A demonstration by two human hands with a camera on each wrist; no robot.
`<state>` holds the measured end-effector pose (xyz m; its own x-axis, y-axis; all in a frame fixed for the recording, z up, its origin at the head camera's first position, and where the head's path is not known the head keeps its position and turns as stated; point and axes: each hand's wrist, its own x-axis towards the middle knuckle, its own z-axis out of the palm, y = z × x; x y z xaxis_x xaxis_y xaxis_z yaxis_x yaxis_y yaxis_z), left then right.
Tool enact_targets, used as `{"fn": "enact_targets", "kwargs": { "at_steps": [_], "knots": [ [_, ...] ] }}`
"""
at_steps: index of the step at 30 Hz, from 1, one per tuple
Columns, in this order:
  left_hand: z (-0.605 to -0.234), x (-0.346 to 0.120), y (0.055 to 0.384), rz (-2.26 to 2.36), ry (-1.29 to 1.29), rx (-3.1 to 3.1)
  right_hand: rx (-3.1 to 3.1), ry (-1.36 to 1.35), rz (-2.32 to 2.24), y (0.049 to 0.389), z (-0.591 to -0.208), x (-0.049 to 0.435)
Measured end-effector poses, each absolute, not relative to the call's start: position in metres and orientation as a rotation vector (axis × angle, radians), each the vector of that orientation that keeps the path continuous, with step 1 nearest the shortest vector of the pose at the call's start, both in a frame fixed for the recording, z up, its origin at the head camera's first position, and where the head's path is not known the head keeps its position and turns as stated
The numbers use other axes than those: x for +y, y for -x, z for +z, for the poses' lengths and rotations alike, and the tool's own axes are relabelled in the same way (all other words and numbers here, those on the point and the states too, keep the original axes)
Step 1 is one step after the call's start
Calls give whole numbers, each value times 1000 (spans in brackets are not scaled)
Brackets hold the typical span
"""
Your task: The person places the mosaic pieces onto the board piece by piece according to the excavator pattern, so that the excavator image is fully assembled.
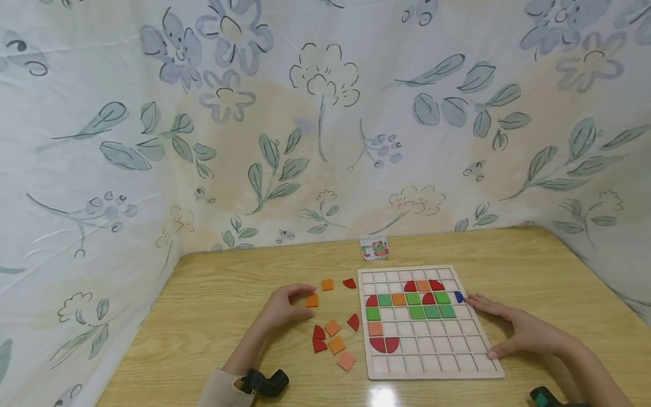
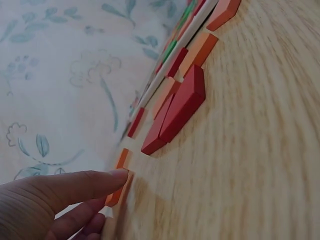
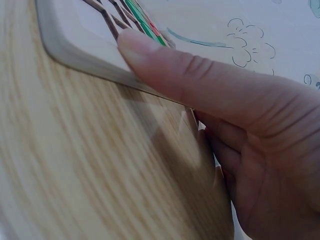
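At the left of the pieces, my left hand (image 1: 285, 305) holds an orange square tile (image 1: 312, 301) between thumb and fingers, low over the table. The left wrist view shows the thumb tip overlapping this tile. My right hand (image 1: 529, 328) lies along the right side of a pale wooden grid board (image 1: 432, 359), fingers extended. Its fingertips are right beside a dark blue piece (image 1: 459, 297) at the board's edge. The thumb (image 3: 145, 50) rests on the rim near the front corner. Red, green and orange pieces fill several grid squares.
Loose between left hand and board lie an orange square (image 1: 327, 284), red quarter-circles (image 1: 348, 283) and several orange and salmon squares (image 1: 346, 360). A small pattern card (image 1: 374, 249) is behind the board. Flowered cloth (image 1: 325, 141) hangs behind the wooden table (image 1: 244, 271).
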<state>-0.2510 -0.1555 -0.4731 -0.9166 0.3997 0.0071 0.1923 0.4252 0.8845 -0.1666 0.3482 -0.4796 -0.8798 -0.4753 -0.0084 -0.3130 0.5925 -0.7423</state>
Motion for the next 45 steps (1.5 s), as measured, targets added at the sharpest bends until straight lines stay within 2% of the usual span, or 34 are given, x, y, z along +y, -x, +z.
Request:
{"fn": "enact_targets", "kwargs": {
  "at_steps": [16, 25, 33, 45],
  "knots": [
    [-485, -154, 251, 1500, -513, 2616, 2613, 655, -1170, 168, -480, 349],
    [-473, -150, 245, 1539, -366, 2667, 2636, 653, -1144, 167, -479, 349],
    [-468, -146, 242, 1514, -436, 2662, 2642, 666, -1138, 167, -480, 349],
    [-464, -108, 232, 1474, -479, 2567, 2654, 614, -1096, 166, -478, 347]
  ]
}}
